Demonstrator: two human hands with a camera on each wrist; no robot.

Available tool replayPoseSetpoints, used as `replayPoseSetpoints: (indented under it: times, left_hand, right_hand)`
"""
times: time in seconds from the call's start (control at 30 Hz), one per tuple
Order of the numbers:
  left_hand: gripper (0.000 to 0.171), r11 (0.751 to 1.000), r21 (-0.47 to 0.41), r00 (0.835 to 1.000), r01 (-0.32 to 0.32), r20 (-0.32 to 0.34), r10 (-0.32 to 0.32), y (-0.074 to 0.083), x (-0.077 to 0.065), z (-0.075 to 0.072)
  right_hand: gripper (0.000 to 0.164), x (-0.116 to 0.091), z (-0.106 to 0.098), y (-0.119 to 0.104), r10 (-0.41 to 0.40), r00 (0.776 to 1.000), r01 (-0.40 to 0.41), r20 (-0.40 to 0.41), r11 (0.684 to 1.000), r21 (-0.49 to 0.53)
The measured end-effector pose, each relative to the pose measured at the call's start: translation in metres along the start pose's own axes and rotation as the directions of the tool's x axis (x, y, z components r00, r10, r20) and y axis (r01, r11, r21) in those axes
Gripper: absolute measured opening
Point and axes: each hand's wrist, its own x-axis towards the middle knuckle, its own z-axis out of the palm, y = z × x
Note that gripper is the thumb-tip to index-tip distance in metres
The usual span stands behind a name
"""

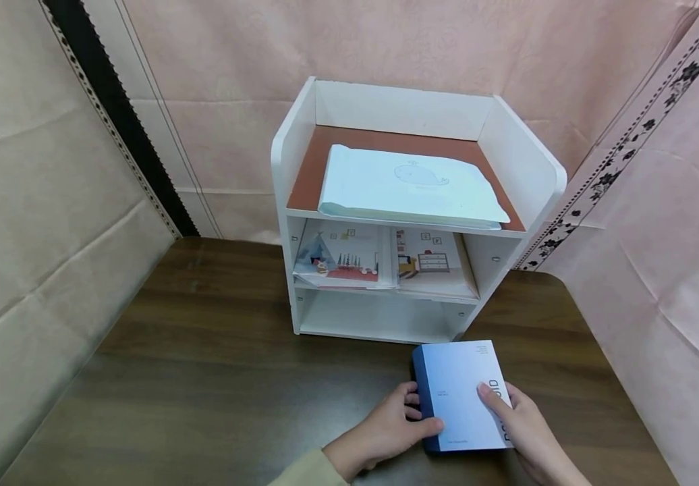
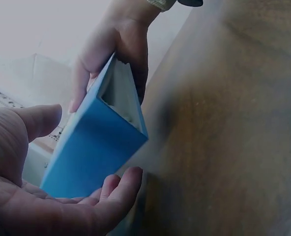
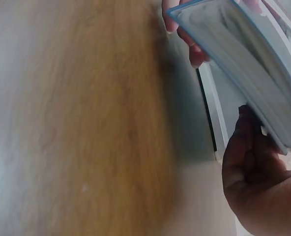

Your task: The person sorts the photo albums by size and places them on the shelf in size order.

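Note:
A thick blue book (image 1: 461, 398) with a pale cover and darker spine is held over the table, in front of a small white shelf unit. My right hand (image 1: 525, 425) grips its right side, thumb on the front cover and fingers beneath. At the spine is my left hand (image 1: 386, 425), its thumb over the cover's lower left and its fingers curved around the spine side. In the left wrist view, the blue spine (image 2: 96, 147) faces the left palm. From the right wrist, the white page edges (image 3: 244, 54) show, with the right fingers (image 3: 246, 142) below.
The white shelf unit (image 1: 519, 158) stands at the back of the dark wood table (image 1: 204, 351). A whale-printed pale stack (image 1: 374, 179) lies on its top board; illustrated booklets (image 1: 355, 253) fill the middle level. Pink-white cloth (image 1: 398, 40) hangs behind and at both sides.

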Motion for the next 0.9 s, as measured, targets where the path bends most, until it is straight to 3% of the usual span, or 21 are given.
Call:
replayPoseSetpoints:
  times: [0.3, 0.53, 0.73, 0.9]
  left_hand:
    - [0.085, 0.991, -0.126, 0.998, -0.044, -0.049, 0.038, 0.000, -0.002, -0.003]
    - [0.083, 0.982, -0.183, 0.993, -0.042, -0.112, 0.022, 0.000, -0.002, -0.007]
    - [0.080, 0.968, -0.248, 0.992, -0.040, -0.125, 0.009, 0.000, -0.004, -0.018]
    - [0.074, 0.947, -0.310, 0.989, -0.088, -0.144, 0.045, 0.004, -0.003, -0.030]
  right_hand:
    - [0.064, -0.001, 0.016, -0.003, -0.079, 0.995, 0.075, 0.060, 0.995, 0.062]
    - [0.063, -0.001, 0.022, -0.004, -0.092, 0.990, 0.086, 0.111, 0.994, 0.063]
    - [0.061, -0.001, 0.027, -0.006, -0.110, 0.978, 0.098, 0.177, 0.992, 0.078]
    - [0.061, -0.001, 0.033, -0.007, -0.139, 0.963, 0.119, 0.229, 0.988, 0.100]
